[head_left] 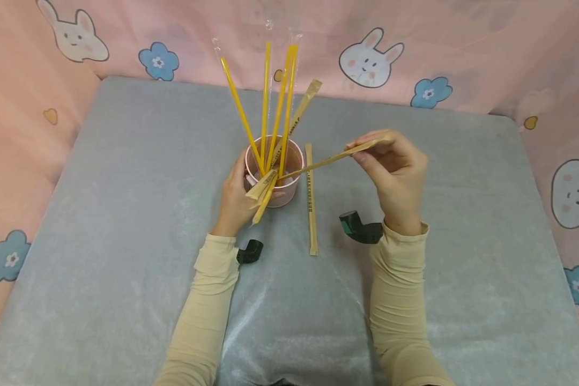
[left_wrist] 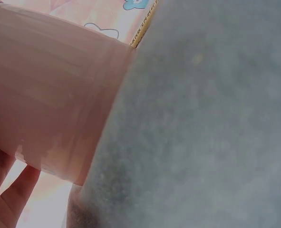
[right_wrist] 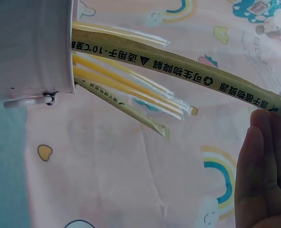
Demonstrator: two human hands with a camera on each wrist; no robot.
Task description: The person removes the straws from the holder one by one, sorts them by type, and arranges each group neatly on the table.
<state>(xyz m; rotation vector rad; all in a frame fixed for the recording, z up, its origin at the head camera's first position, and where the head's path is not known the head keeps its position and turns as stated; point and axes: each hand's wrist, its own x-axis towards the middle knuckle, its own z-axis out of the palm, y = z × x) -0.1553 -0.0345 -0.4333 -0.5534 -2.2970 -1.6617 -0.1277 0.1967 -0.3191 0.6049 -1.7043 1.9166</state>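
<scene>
My left hand [head_left: 235,199] grips a small pink bucket [head_left: 288,196] round its side, and the bucket stands on the table. In the left wrist view fingers [left_wrist: 17,190] lie against the bucket's wall [left_wrist: 50,90]. My right hand [head_left: 399,169] pinches one end of a paper-wrapped straw [head_left: 330,159], whose other end reaches into the bucket's mouth. The right wrist view shows this wrapper [right_wrist: 178,67] printed with dark characters. Several yellow straws [head_left: 241,110] in clear film lean in the bucket, alongside other paper-wrapped straws [head_left: 305,104].
A paper-wrapped straw [head_left: 311,201] lies on the grey cloth-covered table [head_left: 140,177], right of the bucket. Black wrist cameras [head_left: 362,229] sit at both sleeves. Behind the table hangs a pink curtain [head_left: 309,21] with rabbits and blue flowers.
</scene>
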